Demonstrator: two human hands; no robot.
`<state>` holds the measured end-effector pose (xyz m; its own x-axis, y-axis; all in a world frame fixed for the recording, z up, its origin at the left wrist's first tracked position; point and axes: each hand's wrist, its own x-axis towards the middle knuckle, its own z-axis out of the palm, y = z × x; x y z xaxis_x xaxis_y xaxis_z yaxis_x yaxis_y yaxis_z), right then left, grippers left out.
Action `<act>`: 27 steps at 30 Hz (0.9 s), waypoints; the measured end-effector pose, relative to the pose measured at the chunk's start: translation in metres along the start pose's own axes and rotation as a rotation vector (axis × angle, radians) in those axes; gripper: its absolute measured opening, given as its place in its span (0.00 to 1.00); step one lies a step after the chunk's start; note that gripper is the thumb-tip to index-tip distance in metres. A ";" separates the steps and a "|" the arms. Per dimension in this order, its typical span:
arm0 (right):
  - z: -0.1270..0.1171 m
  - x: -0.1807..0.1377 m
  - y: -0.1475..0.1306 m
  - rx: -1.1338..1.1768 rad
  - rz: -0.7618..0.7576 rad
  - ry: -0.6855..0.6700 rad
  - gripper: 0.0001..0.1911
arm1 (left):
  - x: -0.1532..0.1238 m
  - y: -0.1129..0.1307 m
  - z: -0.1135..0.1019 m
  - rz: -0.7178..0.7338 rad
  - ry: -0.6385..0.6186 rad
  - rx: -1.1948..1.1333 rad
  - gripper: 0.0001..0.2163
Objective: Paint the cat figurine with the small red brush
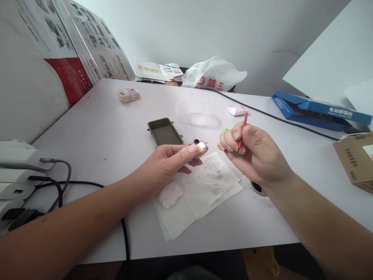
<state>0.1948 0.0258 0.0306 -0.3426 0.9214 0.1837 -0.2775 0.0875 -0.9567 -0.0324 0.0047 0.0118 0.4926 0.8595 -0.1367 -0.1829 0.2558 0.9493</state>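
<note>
My left hand [167,160] is closed on a small piece [201,147] with a white top and orange and purple parts, pinched between thumb and fingers; its kind is unclear. Just to the right, my right hand [259,153] grips a slim red tool [244,126] with a thin dark tip slanting downward, apart from the white-topped piece. Beneath both hands lie stained white paper tissues [210,184], with a crumpled tissue [171,194] on top. A round dark-centred container [258,188] is partly hidden under my right wrist. Behind my left hand is a small dark round thing [196,141].
A dark shallow box [165,132] sits behind my left hand. Clear plastic [198,114] and small packets [128,95] lie farther back. At right are a blue box [314,111], a cardboard box [355,159] and a black cable [271,113]. Plugs and cords [46,179] crowd the left edge.
</note>
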 end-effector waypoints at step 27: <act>-0.009 0.013 0.008 0.065 0.069 0.097 0.14 | 0.012 0.007 -0.008 -0.239 -0.131 -0.311 0.17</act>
<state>0.1963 0.0423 0.0237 -0.2750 0.9570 0.0922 -0.3151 0.0009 -0.9491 -0.0351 0.0202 0.0142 0.6527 0.7012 -0.2870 -0.2883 0.5802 0.7617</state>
